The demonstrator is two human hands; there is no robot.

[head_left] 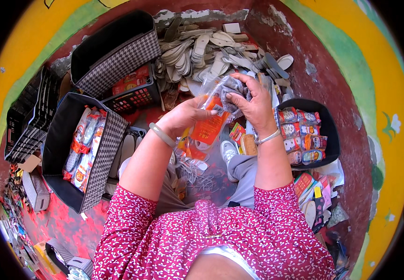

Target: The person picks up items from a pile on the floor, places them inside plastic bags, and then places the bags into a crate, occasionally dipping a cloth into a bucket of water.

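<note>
In front of my chest, my left hand [190, 113] grips a clear plastic bag [205, 129] with orange print, the thumb lying over its front. My right hand [256, 99] is closed round a bunched grey fabric piece [232, 89], which looks like a sock, at the bag's upper end. Whether part of the fabric is inside the bag I cannot tell. Below the hands, a small colourful packet [237, 132] and a tan brush-like block [248, 144] are beside my white shoe [229, 156].
Pale insoles [202, 51] are heaped against the far wall. At left stand a houndstooth box [101, 161] of packaged goods, another houndstooth box [132, 58] and black crates [129, 99]. A dark bin [331, 140] of packets is at right. Thin white strips [197, 179] litter the floor.
</note>
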